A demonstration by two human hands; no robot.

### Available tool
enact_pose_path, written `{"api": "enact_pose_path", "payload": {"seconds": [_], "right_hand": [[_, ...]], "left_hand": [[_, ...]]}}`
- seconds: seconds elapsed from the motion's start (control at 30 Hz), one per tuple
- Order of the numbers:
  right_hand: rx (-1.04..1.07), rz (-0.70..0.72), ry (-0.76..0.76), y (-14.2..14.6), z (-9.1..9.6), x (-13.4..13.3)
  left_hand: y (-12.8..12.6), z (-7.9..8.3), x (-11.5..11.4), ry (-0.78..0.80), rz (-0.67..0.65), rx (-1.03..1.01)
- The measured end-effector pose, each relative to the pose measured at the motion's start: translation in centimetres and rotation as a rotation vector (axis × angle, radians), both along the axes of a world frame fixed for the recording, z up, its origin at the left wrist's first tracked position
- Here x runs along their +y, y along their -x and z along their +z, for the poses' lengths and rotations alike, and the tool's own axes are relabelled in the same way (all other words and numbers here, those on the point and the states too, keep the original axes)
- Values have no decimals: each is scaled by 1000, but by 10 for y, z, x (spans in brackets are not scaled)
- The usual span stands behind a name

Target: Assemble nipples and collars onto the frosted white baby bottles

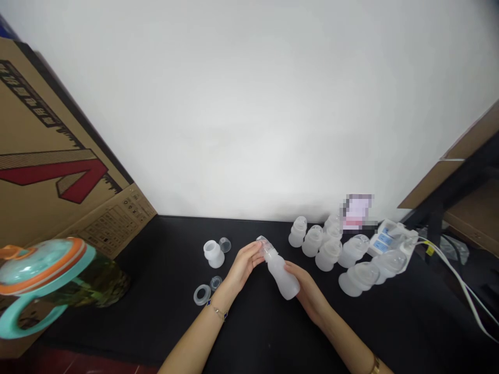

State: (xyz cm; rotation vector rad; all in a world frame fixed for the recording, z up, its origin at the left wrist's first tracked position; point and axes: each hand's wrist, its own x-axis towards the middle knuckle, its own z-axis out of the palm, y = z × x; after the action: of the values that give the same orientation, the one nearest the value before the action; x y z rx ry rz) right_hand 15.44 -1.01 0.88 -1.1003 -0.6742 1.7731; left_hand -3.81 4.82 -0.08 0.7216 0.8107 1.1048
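1. I have one white bottle [284, 276] between my two hands, over the middle of the black table [171, 322], tilted with its top toward the far left.
2. My left hand [242, 266] is partly curled, its fingertips closed on the bottle's clear cap [265, 246].
3. My right hand [305, 290] is curled around the bottle's body from the right.
4. To the left stands one open bottle [214, 255], with one small clear cup [225, 244] just beside it on the far right.
5. Nearer me lie one ring [201, 294] and, close to its right, one small clear piece [215, 283].
6. To the right I count seven capped bottles [328, 254] standing in a group, some partly overlapping.
7. Beyond them at the right is one white box [405, 240] with blue labels.
8. At the far left are one lidded jug [91, 280] and one cardboard box [50, 124].
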Motion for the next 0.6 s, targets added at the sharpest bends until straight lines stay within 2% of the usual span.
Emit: {"api": "enact_pose_path", "payload": {"seconds": [0.6], "right_hand": [[-19, 34, -13, 0, 2, 0]], "left_hand": [[-2, 6, -4, -24, -54, 36]]}}
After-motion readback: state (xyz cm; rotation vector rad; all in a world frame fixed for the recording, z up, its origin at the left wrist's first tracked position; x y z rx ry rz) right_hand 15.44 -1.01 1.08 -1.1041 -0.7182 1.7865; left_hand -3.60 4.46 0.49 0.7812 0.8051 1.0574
